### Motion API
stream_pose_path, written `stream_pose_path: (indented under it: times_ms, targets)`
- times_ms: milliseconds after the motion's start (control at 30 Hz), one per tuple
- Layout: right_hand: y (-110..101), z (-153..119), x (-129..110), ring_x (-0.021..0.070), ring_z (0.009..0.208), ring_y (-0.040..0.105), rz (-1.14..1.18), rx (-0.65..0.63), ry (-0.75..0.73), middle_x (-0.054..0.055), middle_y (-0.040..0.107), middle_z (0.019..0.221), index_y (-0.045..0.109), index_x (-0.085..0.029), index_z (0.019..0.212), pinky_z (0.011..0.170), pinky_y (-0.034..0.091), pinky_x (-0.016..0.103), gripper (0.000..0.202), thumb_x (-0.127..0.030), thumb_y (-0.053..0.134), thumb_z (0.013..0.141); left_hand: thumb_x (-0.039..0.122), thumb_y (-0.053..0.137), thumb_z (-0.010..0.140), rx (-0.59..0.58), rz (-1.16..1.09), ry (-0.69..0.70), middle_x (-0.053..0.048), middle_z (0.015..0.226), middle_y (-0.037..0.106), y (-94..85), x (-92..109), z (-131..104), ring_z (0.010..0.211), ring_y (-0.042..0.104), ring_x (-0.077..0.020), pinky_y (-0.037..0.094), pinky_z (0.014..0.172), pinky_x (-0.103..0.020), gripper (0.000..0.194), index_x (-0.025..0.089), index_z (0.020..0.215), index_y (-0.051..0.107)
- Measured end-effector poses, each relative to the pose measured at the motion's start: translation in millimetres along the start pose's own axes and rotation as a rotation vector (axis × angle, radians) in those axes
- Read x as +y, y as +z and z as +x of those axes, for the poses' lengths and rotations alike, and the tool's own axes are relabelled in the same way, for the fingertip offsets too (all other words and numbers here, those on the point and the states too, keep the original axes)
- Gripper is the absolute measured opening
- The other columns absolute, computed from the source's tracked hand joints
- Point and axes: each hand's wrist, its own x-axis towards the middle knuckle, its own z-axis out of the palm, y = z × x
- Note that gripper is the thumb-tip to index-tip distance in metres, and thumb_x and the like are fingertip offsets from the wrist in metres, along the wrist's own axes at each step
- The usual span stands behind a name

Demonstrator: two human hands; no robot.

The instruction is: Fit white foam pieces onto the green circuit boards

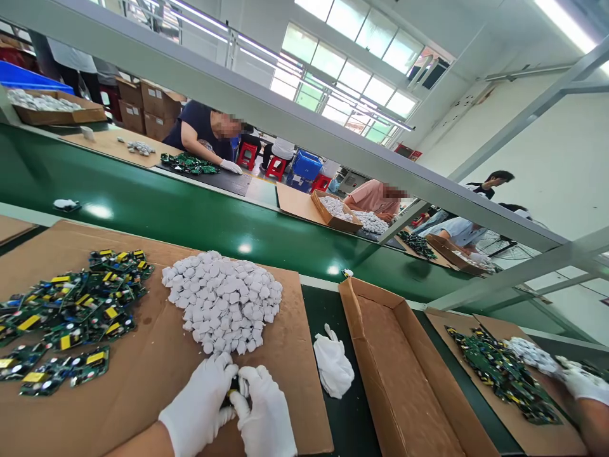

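Observation:
My left hand (202,403) and my right hand (264,409), both in white gloves, meet over the brown cardboard sheet (137,406). Between their closed fingers is a small dark circuit board (232,388) with a bit of yellow, mostly covered by the gloves. Just beyond the fingertips lies a heap of small white pieces (223,298). To the left of it spreads a pile of green circuit boards (80,304) with yellow parts.
A crumpled white cloth or glove (333,363) lies right of the sheet, beside a long cardboard tray (409,374). Beyond runs a green conveyor (190,219) carrying a board (66,205). At far right, another person's gloved hand (583,381) is near more boards (504,374).

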Motion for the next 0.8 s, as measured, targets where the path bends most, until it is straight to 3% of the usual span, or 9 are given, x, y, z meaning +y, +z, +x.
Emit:
stream_pose_path:
  times_ms: [100,200,300,433,567,800]
  targets:
    - [-3.1,4.6,-0.8,0.0227,0.085,0.064,-0.045,-0.047,-0.009,0.004,0.065,0.089,0.067,-0.024,0.086,0.071,0.045,0.028,0.012,-0.018,0.061,0.077,0.018,0.06,0.077,-0.004,-0.005,-0.021,-0.014,0.109,0.06,1.7,-0.9,0.4,0.105,0.056,-0.0305,0.042,0.096,-0.044,0.022,0.014,0.098,0.064]
    - [-5.3,4.9,-2.0,0.024,0.087,0.063,-0.084,-0.068,-0.017,0.005,0.064,0.097,0.066,-0.024,0.086,0.073,0.045,0.03,0.01,-0.022,0.064,0.076,0.018,0.063,0.076,-0.016,-0.012,-0.05,-0.017,0.116,0.058,4.1,-1.2,0.6,0.112,0.053,-0.0328,0.039,0.101,-0.046,0.03,0.011,0.105,0.064]
    - [-4.8,2.1,-2.9,0.0219,0.081,0.063,-0.114,-0.079,-0.01,0.005,0.062,0.1,0.066,-0.024,0.09,0.069,0.044,0.028,0.017,-0.017,0.062,0.075,0.017,0.064,0.076,-0.025,-0.022,-0.058,-0.019,0.123,0.055,4.1,-0.3,0.3,0.118,0.05,-0.0329,0.035,0.105,-0.044,0.037,0.01,0.112,0.062]
    - [-3.0,0.2,-1.2,0.0212,0.079,0.064,-0.121,-0.074,0.024,0.005,0.062,0.096,0.064,-0.026,0.102,0.066,0.043,0.027,0.028,-0.013,0.057,0.078,0.017,0.063,0.075,-0.037,-0.03,-0.069,-0.017,0.116,0.059,0.0,1.2,-0.3,0.111,0.054,-0.0335,0.04,0.099,-0.045,0.031,0.011,0.105,0.064]
    - [-2.4,2.6,-0.8,0.0191,0.08,0.063,-0.087,-0.079,0.013,0.003,0.062,0.093,0.065,-0.026,0.088,0.068,0.043,0.025,0.02,-0.011,0.056,0.078,0.017,0.062,0.076,-0.039,-0.033,-0.061,-0.016,0.117,0.058,-0.4,1.1,-0.9,0.111,0.053,-0.0322,0.04,0.099,-0.043,0.028,0.012,0.103,0.065]
    - [4.9,6.3,-4.8,0.0279,0.092,0.06,0.044,-0.016,0.055,0.013,0.062,0.1,0.068,-0.018,0.087,0.083,0.047,0.04,0.016,-0.014,0.058,0.076,0.018,0.064,0.076,0.003,-0.02,-0.061,-0.015,0.111,0.061,-1.7,3.2,0.5,0.107,0.055,-0.0309,0.041,0.099,-0.043,0.027,0.011,0.101,0.065]
